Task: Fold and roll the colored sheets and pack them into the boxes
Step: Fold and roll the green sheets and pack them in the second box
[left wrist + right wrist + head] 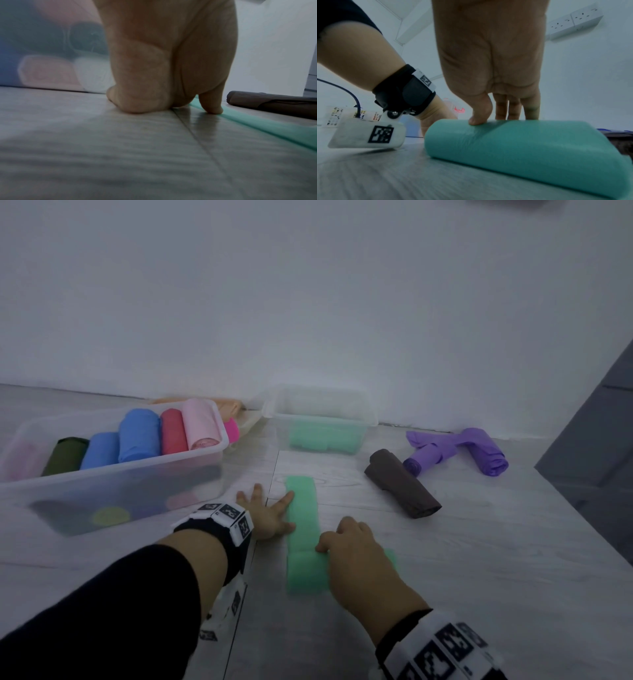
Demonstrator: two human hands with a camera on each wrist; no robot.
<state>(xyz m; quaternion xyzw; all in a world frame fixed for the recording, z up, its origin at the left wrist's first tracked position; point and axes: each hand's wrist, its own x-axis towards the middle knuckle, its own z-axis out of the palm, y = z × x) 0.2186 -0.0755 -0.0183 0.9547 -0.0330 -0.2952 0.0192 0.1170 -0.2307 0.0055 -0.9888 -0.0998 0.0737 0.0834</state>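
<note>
A mint-green sheet (303,508) lies on the floor, folded into a long strip that runs away from me. Its near end is rolled into a thick roll (513,146). My right hand (352,553) sits on that roll, thumb on top and fingers curled over its far side. My left hand (274,511) lies flat on the floor left of the strip. Its fingers are spread, and a fingertip (212,109) presses the strip's edge (274,129). A small clear box (322,419) behind the strip holds one green roll (322,436).
A large clear box (102,470) at the left holds several coloured rolls. A brown roll (402,486) and purple rolls (459,451) lie on the floor to the right. Peach sheets (222,405) lie by the wall. A grey panel (599,457) stands at the far right.
</note>
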